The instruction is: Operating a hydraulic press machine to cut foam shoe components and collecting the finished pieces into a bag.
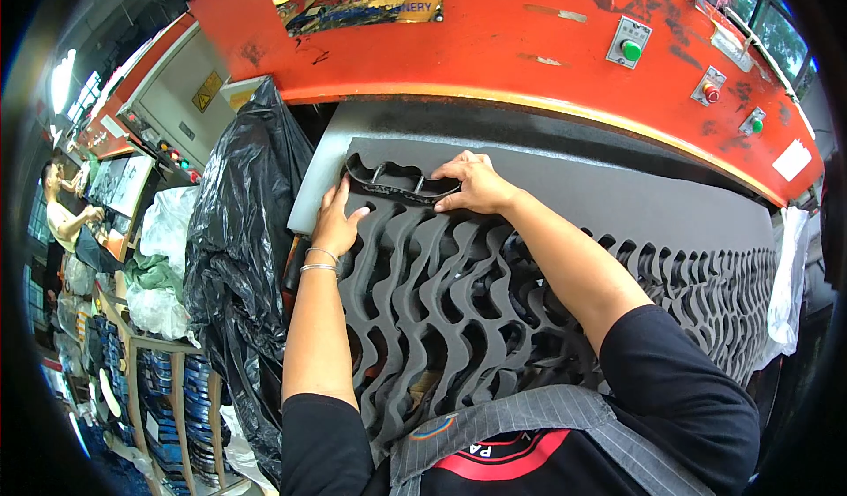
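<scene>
A dark, wavy-edged cutting die [399, 192] with crossbars inside lies on the uncut far strip of a grey foam sheet [582, 189], near its left end. My right hand [478, 185] grips the die's right end, thumb at the near side and fingers over the top. At the left end, the fingers of my left hand [333, 228] press against the die, with the thumb spread toward its near edge. Just nearer than the die, rows of wavy cut-outs leave a web of thin foam strips [415, 271].
An orange press beam [494, 63] spans the far side, bearing a green button [630, 50] and a red button [711, 93]. Black plastic [238, 231] drapes at the left. Clear plastic [788, 275] hangs at the right. Another person [66, 209] works far left.
</scene>
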Tool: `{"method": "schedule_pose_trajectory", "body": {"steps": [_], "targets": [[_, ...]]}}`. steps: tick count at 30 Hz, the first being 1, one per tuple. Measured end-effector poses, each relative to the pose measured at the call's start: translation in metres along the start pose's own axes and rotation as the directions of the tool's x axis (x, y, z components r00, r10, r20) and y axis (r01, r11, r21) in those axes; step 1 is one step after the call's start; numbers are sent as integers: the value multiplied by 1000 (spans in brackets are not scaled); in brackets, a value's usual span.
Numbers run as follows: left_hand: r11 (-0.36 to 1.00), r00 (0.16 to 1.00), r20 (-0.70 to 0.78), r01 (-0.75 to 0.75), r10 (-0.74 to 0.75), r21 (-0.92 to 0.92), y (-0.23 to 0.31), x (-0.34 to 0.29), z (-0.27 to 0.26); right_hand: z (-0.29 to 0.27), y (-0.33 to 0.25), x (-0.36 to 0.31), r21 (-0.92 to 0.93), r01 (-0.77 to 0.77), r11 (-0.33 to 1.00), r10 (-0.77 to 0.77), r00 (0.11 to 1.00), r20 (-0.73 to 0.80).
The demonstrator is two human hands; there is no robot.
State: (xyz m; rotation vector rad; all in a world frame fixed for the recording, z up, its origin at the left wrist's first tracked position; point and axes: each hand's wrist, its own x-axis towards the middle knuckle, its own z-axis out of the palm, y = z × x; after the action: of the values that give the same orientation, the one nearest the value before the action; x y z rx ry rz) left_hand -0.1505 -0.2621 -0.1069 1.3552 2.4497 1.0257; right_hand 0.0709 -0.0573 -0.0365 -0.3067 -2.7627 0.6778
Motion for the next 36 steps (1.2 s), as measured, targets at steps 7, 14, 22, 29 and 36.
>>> {"method": "schedule_pose_trajectory", "body": {"steps": [7,14,22,29,36], "targets": [[996,1000,20,-16,15,88,8,44,2,-22,16,29,-133,-38,990,51,994,93],[971,996,-46,85,-76,222,55,78,-15,-149,34,-42,-89,19,996,-23,999,-46],[901,910,56,-397,412,-176,267,96,56,-356,129,-210,-150,-190,970,-122,152,-981],[454,531,-85,-787,843,-418,489,114,89,-566,342,-382,252,-807,534,-290,-455,-842],[534,535,19,-839,844,-107,510,136,117,-578,316,-417,-70,-749,658,-93,12,-996]]}}
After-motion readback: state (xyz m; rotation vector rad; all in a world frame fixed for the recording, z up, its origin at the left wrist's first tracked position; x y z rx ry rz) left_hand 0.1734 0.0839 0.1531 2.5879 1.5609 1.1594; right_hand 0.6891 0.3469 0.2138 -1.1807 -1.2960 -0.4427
